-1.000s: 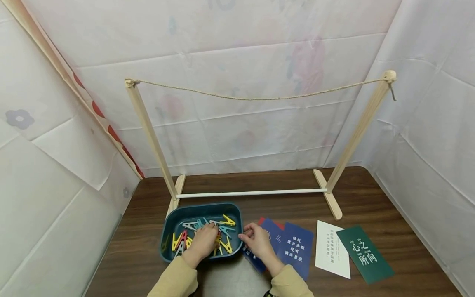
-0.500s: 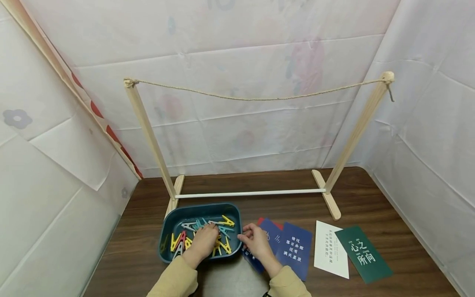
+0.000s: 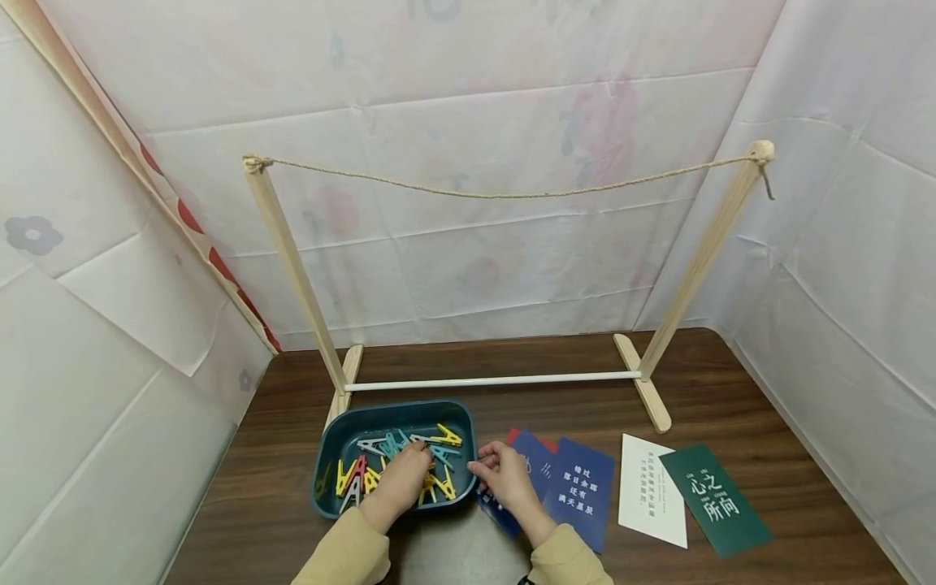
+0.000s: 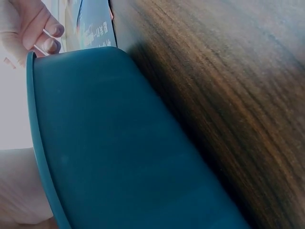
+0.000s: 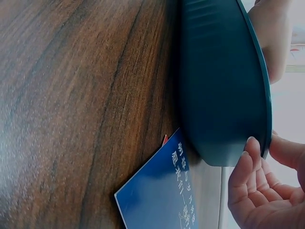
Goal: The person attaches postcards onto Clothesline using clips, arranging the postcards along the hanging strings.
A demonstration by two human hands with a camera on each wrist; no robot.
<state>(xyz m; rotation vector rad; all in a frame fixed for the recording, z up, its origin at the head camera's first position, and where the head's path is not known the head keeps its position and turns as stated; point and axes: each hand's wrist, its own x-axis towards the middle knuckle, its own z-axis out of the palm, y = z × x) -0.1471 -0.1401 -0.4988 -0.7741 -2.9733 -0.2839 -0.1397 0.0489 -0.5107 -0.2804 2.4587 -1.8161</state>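
A dark teal plastic basin [image 3: 358,424] holds several clothespins, among them a yellow clothespin [image 3: 449,436] and a red clothespin [image 3: 359,470]. My left hand [image 3: 402,478] reaches over the near rim into the clothespins. Its fingertips are hidden among them, so I cannot tell whether it grips one. At the basin's right end my right hand [image 3: 507,477] pinches the rim. In the right wrist view, the thumb lies over the rim [image 5: 268,107] and the fingertips [image 5: 252,144] against the outer wall. Blue cards [image 3: 581,491] lie partly under my right hand and forearm.
Behind the basin stands a wooden frame with a left post [image 3: 296,268], a right post [image 3: 705,260], a sagging rope [image 3: 483,196] and a white rod [image 3: 490,381]. A white card [image 3: 647,496] and a green card [image 3: 717,500] lie at the right on the wooden table [image 3: 234,487].
Both hands stay nearly in place, the left among the clothespins and the right at the rim. The whole view shifts very slightly.
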